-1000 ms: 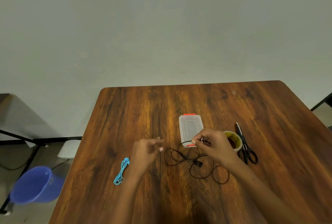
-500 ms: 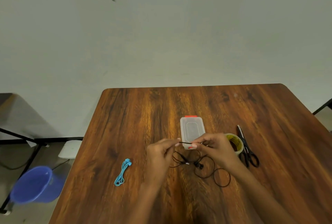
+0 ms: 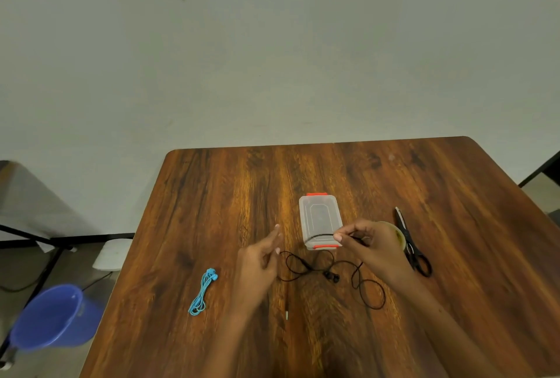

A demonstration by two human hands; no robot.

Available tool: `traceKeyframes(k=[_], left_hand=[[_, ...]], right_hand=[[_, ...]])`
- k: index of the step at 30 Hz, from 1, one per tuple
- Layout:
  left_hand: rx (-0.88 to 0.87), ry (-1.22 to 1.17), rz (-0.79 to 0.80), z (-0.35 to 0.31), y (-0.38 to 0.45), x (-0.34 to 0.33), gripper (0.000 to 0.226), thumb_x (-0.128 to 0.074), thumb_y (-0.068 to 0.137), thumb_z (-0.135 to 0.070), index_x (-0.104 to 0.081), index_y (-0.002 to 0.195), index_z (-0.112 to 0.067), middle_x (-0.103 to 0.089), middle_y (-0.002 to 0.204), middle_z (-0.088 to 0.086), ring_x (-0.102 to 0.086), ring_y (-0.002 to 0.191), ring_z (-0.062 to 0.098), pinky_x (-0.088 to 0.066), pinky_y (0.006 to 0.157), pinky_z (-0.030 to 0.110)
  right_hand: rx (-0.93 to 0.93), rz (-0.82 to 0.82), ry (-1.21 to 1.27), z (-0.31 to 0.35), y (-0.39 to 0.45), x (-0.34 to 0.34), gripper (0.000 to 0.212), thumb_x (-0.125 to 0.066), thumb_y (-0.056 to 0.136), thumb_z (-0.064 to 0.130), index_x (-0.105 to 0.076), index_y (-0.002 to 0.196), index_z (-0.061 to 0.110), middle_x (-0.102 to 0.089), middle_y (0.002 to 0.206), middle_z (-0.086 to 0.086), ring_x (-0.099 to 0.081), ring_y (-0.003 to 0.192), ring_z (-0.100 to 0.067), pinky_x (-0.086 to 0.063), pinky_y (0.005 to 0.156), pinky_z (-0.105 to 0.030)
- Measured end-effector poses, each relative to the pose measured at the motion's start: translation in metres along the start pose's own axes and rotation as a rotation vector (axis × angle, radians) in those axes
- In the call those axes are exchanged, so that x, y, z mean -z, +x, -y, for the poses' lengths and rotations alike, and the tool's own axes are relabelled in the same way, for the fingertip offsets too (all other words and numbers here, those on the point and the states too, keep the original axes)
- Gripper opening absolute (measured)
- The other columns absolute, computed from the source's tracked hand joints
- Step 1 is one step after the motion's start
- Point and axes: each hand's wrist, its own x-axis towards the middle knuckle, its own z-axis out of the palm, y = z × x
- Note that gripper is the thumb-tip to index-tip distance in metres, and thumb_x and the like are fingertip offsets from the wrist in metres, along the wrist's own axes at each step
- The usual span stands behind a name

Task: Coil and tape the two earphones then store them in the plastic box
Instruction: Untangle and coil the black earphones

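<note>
Pinching the black earphone [image 3: 327, 271] cord, right hand [image 3: 374, 244] fingers; left hand [image 3: 257, 262] fingers spread beside it.

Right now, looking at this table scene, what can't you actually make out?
- Tape roll: head view, mostly hidden behind the right hand.
- Plastic box: its contents are unreadable through the cloudy lid.
- Black earphone cable: too thin to tell whether the left hand touches it.
- Blue earphone: too small to see any tape.
- Blue bucket: inside unseen.

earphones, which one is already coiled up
The blue earphone, lying bundled left of the left hand; the black earphone sprawls loose, pinched by the right hand.
</note>
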Motion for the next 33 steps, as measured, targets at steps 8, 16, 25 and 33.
traceKeyframes(k=[8, 16, 25, 33], left_hand=[[-0.122, -0.11, 0.135, -0.026, -0.002, -0.021, 0.037, -0.068, 0.086, -0.015, -0.062, 0.116, -0.036, -0.063, 0.111, -0.032, -0.061, 0.108, -0.004, -0.049, 0.09, 0.013], [-0.185, -0.016, 0.012, -0.024, -0.005, -0.023, 0.03, -0.067, 0.084, -0.005, -0.069, 0.109, -0.021, -0.064, 0.097, -0.03, -0.065, 0.087, -0.01, -0.049, 0.073, 0.005], [-0.07, -0.036, -0.145, -0.001, -0.003, -0.007, 0.026, -0.066, 0.085, -0.004, -0.074, 0.102, -0.021, -0.072, 0.097, -0.019, -0.068, 0.091, -0.003, -0.052, 0.078, 0.011], [-0.048, 0.302, 0.158, -0.012, 0.005, -0.003, 0.051, -0.056, 0.092, -0.007, -0.042, 0.141, -0.015, -0.045, 0.143, -0.002, -0.049, 0.127, 0.009, -0.039, 0.104, 0.016]], right_hand=[[0.07, 0.164, -0.078, 0.015, -0.001, -0.023, 0.009, -0.073, 0.081, 0.026, -0.072, 0.078, 0.034, -0.071, 0.079, 0.016, -0.064, 0.08, -0.002, -0.052, 0.069, -0.023], [0.005, 0.198, 0.075, 0.006, -0.005, -0.021, 0.006, -0.077, 0.075, 0.031, -0.077, 0.082, 0.033, -0.075, 0.082, 0.011, -0.071, 0.078, -0.009, -0.06, 0.073, -0.037], [-0.087, 0.069, 0.15, -0.02, -0.011, 0.005, 0.007, -0.077, 0.075, 0.012, -0.077, 0.079, 0.017, -0.076, 0.078, -0.001, -0.071, 0.074, -0.012, -0.054, 0.066, -0.025], [0.003, 0.024, -0.017, 0.0, -0.007, -0.002, 0.003, -0.077, 0.077, 0.017, -0.076, 0.079, 0.017, -0.073, 0.078, 0.006, -0.067, 0.077, -0.011, -0.057, 0.071, -0.039]])
